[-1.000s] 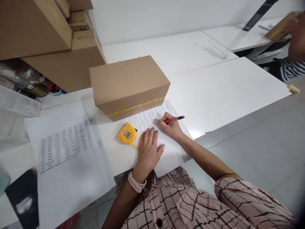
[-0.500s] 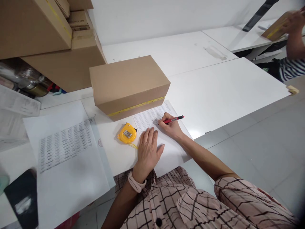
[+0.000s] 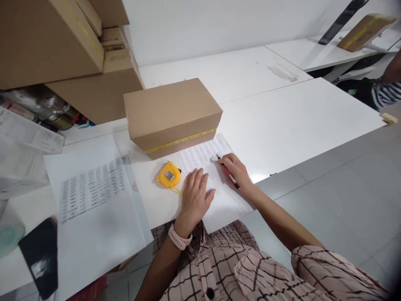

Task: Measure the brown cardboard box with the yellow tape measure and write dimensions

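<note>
My right hand is closed around a red and black pen, its black end pointing down toward my body and its other end over the printed rows. Beneath both hands lies a printed sheet of paper. My left hand rests flat on the sheet's left side, fingers stretched out. Just left of it sits a yellow tape measure with a yellow wrist cord. A closed cardboard box with yellow tape along its side stands behind the sheet and covers part of it.
To the left, more printed sheets overhang the table edge near a black flat object. Large cardboard boxes are stacked at the back left. On the far right, another taped box stands near a partly visible person in a striped sleeve.
My right hand has shifted right, and the pen has swung from pointing right to pointing down toward me. My left hand stays put. The other person's hand has left the far box.
</note>
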Motion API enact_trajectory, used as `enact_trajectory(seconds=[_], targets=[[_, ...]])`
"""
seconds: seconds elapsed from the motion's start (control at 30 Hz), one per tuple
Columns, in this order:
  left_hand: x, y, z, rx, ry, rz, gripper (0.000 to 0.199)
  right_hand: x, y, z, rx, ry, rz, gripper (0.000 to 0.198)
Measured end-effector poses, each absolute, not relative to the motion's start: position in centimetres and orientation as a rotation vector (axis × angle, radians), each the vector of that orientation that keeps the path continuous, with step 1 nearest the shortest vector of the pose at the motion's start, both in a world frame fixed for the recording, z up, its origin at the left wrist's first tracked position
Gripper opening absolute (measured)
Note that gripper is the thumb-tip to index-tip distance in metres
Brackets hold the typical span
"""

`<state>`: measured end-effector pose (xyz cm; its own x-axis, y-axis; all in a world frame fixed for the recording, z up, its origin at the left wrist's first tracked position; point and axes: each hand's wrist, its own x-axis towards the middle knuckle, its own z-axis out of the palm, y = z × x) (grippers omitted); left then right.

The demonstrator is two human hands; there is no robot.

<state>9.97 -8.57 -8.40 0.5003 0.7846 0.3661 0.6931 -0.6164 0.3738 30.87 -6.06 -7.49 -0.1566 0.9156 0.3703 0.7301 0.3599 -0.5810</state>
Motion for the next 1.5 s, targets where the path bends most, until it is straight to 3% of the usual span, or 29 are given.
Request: enact_trajectory(seconds=[0.13,0.27,0.47,0.6,0.73,1.03,1.23,1.37,1.5], targets=[[8.6,-8.8,-7.4,2.520,1.336,1.142,0.027,33.2,-7.1,-8.0,-1.573,-2.087,0.115,0.042],[5.4,-7.8,-6.4,2.405,1.773,1.216,0.035,33.9,-7.1,-8.8,-1.574,-2.034,0.035,0.058],[2.9,-6.4,-6.6,2.186,1.895,0.888,0.060,31.8,-8.2,-7.3,-1.453,-1.879,0.068,0.038],[4.0,-8.1,-5.0,1.951,1.646,0.937,0.053,28.3,-10.1,-4.8,-1.271,-1.717,0.591,0.025],[4.6,-10.2,-2.4,1.731,1.210,0.811,0.049,26.3,-10.9,-3.4,-1.115,-1.515,1.292,0.035],[3.8,-10.7,-0.8,1.518,1.062,0.699,0.051,26.0,-9.8,-3.1,-0.966,-1.171,1.733,0.040],[1.9,-9.6,1.1,1.419,1.077,0.781,0.051,28.8,-6.8,-0.6,-1.028,-1.173,1.655,0.030],[-1.0,-4.6,3.6,1.391,1.065,1.158,0.055,32.3,-1.3,3.5,-0.997,-1.090,1.249,0.030],[-3.5,3.1,6.3,1.179,0.970,1.455,0.047,33.6,6.4,6.2,-0.992,-1.085,0.997,0.033]])
